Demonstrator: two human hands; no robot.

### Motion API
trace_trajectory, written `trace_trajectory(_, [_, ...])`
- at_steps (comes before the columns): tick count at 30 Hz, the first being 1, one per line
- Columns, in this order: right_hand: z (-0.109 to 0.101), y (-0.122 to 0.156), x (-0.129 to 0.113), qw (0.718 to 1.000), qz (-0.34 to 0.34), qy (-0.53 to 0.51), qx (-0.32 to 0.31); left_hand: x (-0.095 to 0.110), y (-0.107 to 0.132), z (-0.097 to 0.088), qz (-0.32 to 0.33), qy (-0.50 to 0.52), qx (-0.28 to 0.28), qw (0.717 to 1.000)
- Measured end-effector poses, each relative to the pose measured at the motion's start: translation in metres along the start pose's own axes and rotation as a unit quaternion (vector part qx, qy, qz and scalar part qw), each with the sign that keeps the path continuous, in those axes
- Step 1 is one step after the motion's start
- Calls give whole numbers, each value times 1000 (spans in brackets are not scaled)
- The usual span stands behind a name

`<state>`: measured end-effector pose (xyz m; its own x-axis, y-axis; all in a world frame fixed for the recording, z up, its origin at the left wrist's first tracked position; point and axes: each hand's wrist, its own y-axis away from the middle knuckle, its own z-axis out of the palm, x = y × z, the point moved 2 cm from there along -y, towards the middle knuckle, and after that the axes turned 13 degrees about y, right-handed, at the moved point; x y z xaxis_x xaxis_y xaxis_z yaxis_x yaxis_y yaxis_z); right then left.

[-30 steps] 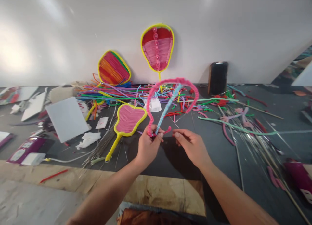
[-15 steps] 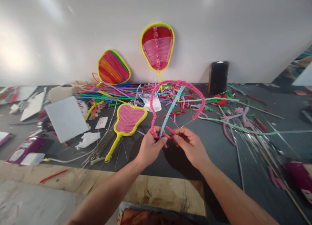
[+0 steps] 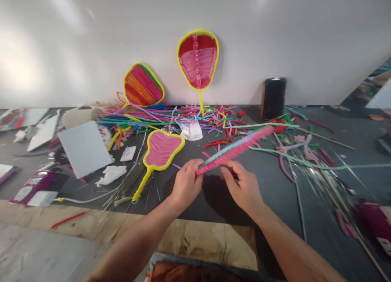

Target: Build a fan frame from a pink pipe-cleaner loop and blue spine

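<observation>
1. Both forearms come up from the bottom edge, over a brown board [image 3: 198, 241] at the bench's near rim.
2. Left hand [image 3: 185, 184] is curled shut, pinching the near end of a pink frame [image 3: 235, 149] between thumb and fingers.
3. Right hand [image 3: 242, 186] sits just beside it, fingertips closed on the same end from the other side.
4. The frame is lying nearly edge-on, pink with a light blue strand along it, slanting up and away to the right above the dark bench [image 3: 320, 225].
5. Just left of the hands, a yellow-rimmed pink fan [image 3: 161, 149] lies flat, handle pointing toward the near edge.
6. Further left: a white card [image 3: 84, 149], crumpled tissue [image 3: 111, 174] and a purple box [image 3: 30, 186].
7. Off to the right, thin wires and pale green stems [image 3: 293, 159] fan across the bench.
8. Behind that, a tangle of coloured stems [image 3: 159, 115] sprawls along the back.
9. Against the wall lean a striped fan [image 3: 142, 84], a red-and-pink fan [image 3: 198, 60] and a dark phone [image 3: 273, 98].
</observation>
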<state>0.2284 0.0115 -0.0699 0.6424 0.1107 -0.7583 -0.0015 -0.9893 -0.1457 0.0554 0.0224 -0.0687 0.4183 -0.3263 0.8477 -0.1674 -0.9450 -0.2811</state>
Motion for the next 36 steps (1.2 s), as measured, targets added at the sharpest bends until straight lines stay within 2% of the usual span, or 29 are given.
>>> trace_trajectory(2, [4,3,1,1000,-22,7,-13,6,3,2,101,-58,-45,992])
trace_trajectory(4, [9,4,4,999,-5,-22,-29,12,6,5,164,-85,-86,979])
trace_trajectory(7, [12,4,4,995,33,-85,-47,18,10,10,193,-89,-138,967])
trace_trajectory(10, [9,4,0,992,48,-100,-55,19,11,12,184,-72,-158,967])
trace_trajectory(14, [5,5,-3,996,43,-62,-45,13,7,9,127,-35,-122,984])
trace_trajectory(17, [2,6,-5,1000,3,-26,13,8,2,3,7,2,-48,999])
trace_trajectory(19, [0,7,-7,998,-27,-11,54,4,-1,0,-93,57,9,994])
trace_trajectory(21, [-1,7,-7,996,-30,-9,81,2,-3,-1,-165,139,45,975])
trace_trajectory(25, [-1,5,-3,995,46,-46,70,2,-6,3,-207,309,57,926])
trace_trajectory(29, [1,0,2,979,119,-163,32,2,-7,7,-258,466,74,843])
trace_trajectory(33, [5,-6,5,929,171,-329,-5,5,-6,7,-321,552,36,769])
trace_trajectory(36, [7,-6,5,881,201,-426,-40,8,-4,8,-352,573,-20,739])
